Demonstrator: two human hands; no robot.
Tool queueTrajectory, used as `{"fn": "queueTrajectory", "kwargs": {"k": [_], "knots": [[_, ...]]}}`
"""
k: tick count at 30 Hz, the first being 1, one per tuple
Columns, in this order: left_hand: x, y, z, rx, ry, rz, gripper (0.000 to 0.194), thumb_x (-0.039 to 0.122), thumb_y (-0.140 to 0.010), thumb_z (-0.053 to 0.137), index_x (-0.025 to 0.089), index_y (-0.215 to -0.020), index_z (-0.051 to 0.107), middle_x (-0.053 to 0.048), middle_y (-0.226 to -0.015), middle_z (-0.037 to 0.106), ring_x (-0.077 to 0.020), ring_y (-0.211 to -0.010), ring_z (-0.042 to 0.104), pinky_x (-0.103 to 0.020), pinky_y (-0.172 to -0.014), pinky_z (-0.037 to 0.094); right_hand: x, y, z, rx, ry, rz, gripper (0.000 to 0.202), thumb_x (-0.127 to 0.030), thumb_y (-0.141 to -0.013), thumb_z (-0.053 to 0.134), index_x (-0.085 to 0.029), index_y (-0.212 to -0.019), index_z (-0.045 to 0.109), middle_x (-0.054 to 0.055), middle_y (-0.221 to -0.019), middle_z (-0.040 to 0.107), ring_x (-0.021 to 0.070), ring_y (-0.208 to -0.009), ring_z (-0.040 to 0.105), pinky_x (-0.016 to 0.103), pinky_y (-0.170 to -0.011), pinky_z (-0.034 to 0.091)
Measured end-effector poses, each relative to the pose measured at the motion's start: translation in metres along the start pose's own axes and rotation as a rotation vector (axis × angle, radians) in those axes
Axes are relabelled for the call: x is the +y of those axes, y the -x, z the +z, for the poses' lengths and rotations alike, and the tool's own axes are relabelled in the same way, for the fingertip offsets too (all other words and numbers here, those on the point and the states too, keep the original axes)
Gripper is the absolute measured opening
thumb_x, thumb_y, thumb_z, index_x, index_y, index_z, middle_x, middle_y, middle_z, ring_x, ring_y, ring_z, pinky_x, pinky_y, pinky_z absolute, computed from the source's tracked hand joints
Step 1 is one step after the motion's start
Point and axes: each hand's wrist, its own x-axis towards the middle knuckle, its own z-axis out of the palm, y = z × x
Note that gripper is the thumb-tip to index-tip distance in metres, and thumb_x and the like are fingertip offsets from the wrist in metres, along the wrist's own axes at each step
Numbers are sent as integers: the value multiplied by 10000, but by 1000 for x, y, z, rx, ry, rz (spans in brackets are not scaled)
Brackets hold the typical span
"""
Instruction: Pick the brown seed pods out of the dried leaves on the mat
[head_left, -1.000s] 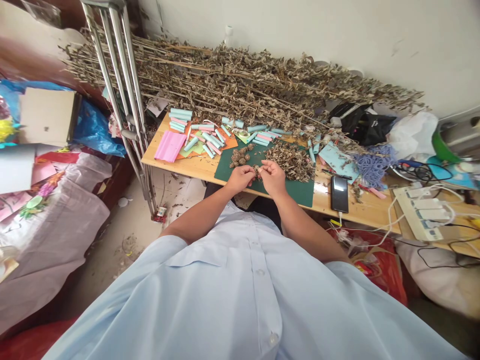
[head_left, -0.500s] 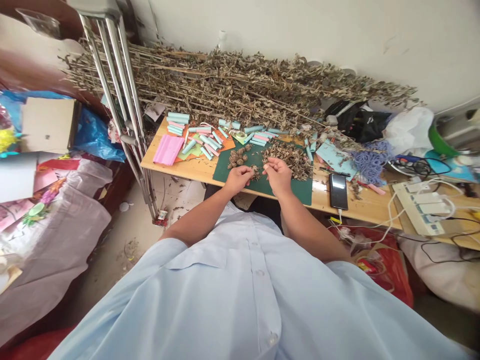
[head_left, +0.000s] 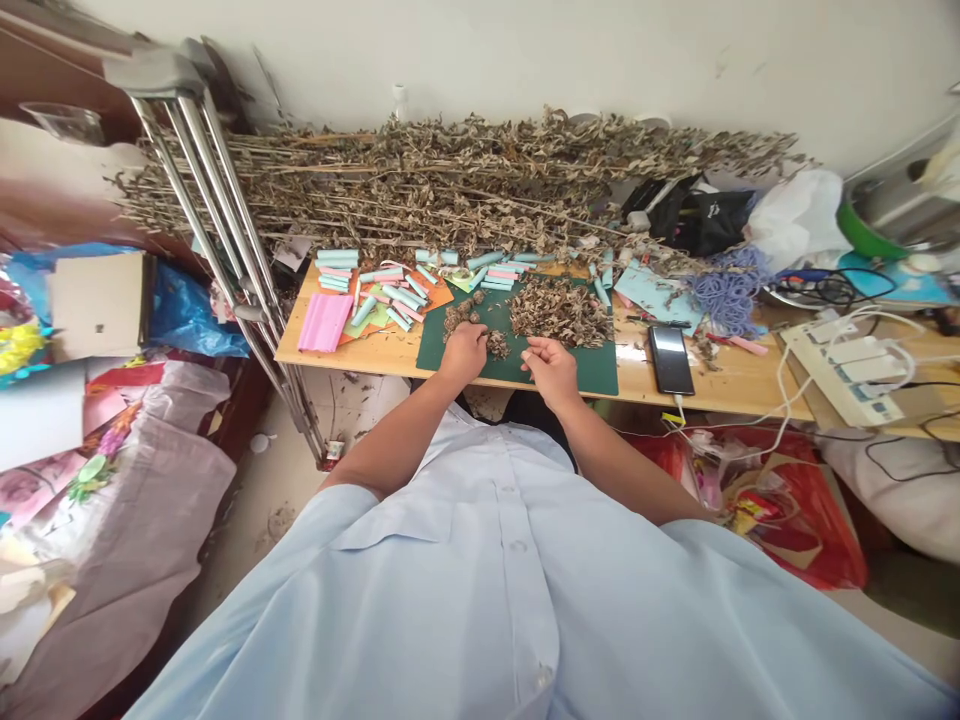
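My left hand (head_left: pixel 465 352) is closed, fingers curled down against the cluster of small brown balls (head_left: pixel 456 318) on the green mat (head_left: pixel 431 352). Its fingertips are partly hidden, so what they grip does not show. My right hand (head_left: pixel 552 368) is pinched, thumb against the curled fingers, just below a heap of crumbled dried leaves (head_left: pixel 562 312); anything between its fingers is too small to make out. A little clump of dried leaf (head_left: pixel 497 345) lies on the mat between both hands.
Dried leafy stalks (head_left: pixel 420 185) line the wall. Blue and pink paper rolls (head_left: pixel 405 295) and a pink sheet (head_left: pixel 324 322) lie left. A phone (head_left: pixel 670 360), purple cord (head_left: pixel 729 292) and power strip (head_left: pixel 844 375) lie right. Metal crutches (head_left: pixel 240 230) lean at the table's left end.
My left hand has moved from the small leaf clump to the brown balls. My right hand has drawn back slightly from the leaf heap. The view has shifted a little.
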Motion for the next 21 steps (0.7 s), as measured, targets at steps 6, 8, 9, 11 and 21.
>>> {"fn": "queueTrajectory", "kwargs": {"k": [6,8,9,11,21], "knots": [[-4,4,2,-34,12,38,375,160,-922,494,133,-1236,695,-178,-1185,649,-290,-1124,621,-419,-1040,475,-7,4,-3,1,-14,11,399,-403,-740,717,-193,-1075,674,10,-824,694,142,-631,643,262,-520,499],[-5,6,1,-25,26,39,365,160,-927,486,141,-1224,697,-168,-1188,658,-281,-1125,623,-409,-1034,480,-7,4,-3,0,-24,10,392,-394,-738,720,-191,-1070,672,10,-823,691,142,-627,644,251,-500,480],[-5,7,0,-18,32,37,359,155,-927,484,146,-1215,699,-162,-1190,664,-276,-1131,622,-405,-1036,479,-6,4,-3,-1,-29,10,393,-391,-736,721,-191,-1070,671,10,-822,691,142,-624,643,243,-485,466],[-5,9,-2,14,43,21,345,141,-921,487,151,-1190,702,-151,-1190,676,-266,-1149,619,-401,-1052,471,-6,3,-2,-8,-37,9,403,-388,-733,723,-189,-1079,668,11,-827,694,141,-621,641,230,-462,443],[14,31,-7,21,290,-54,215,324,-919,587,169,-944,733,-81,-957,717,-188,-907,646,-303,-865,501,-12,5,9,-67,-69,1,422,-423,-760,721,-205,-1114,650,10,-858,697,133,-627,634,223,-456,426]]}}
